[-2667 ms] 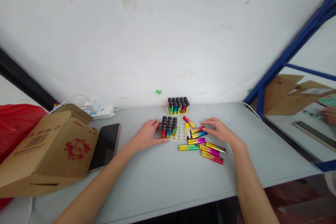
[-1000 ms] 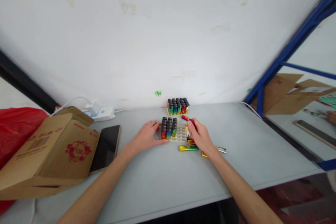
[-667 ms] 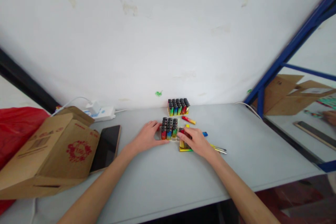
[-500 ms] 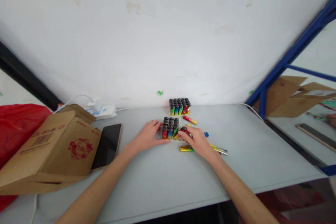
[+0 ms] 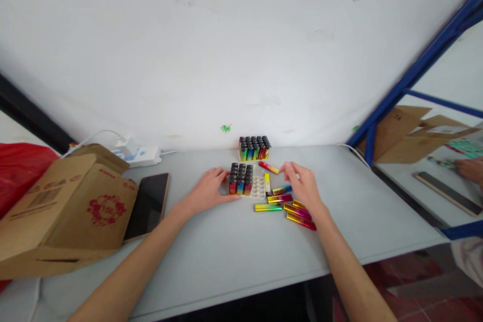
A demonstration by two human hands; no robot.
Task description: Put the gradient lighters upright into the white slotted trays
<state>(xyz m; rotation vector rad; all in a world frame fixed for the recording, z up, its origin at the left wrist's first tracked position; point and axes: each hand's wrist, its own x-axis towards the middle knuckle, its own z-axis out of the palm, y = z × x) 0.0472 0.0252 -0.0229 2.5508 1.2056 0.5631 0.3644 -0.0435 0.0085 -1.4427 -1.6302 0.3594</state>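
Note:
A white lighter tray (image 5: 258,187) lies on the table, with its round cells showing on the right side. Black-topped, coloured lighters (image 5: 240,181) stand upright in its left part. My left hand (image 5: 210,191) is closed round the tray's left side, thumb along the front and fingers at the side. Over the loose lighters (image 5: 279,198) to the right hovers my right hand (image 5: 304,186), fingers bent and somewhat apart, with nothing visible in them. A red and yellow lighter (image 5: 268,167) lies near its fingertips. Farther back stands a full block of lighters (image 5: 254,148).
At left are an open cardboard box (image 5: 75,211), a dark phone or tablet (image 5: 147,206) and a white power strip (image 5: 143,156). A blue metal frame (image 5: 407,80) rises at right. Beyond it are another carton (image 5: 411,133) and a co-worker's hand (image 5: 470,168).
My right hand has left the tray and moved right. The red lighter it held now appears to stand in the front row. Bare cells and loose lighters are uncovered. My left hand stays put.

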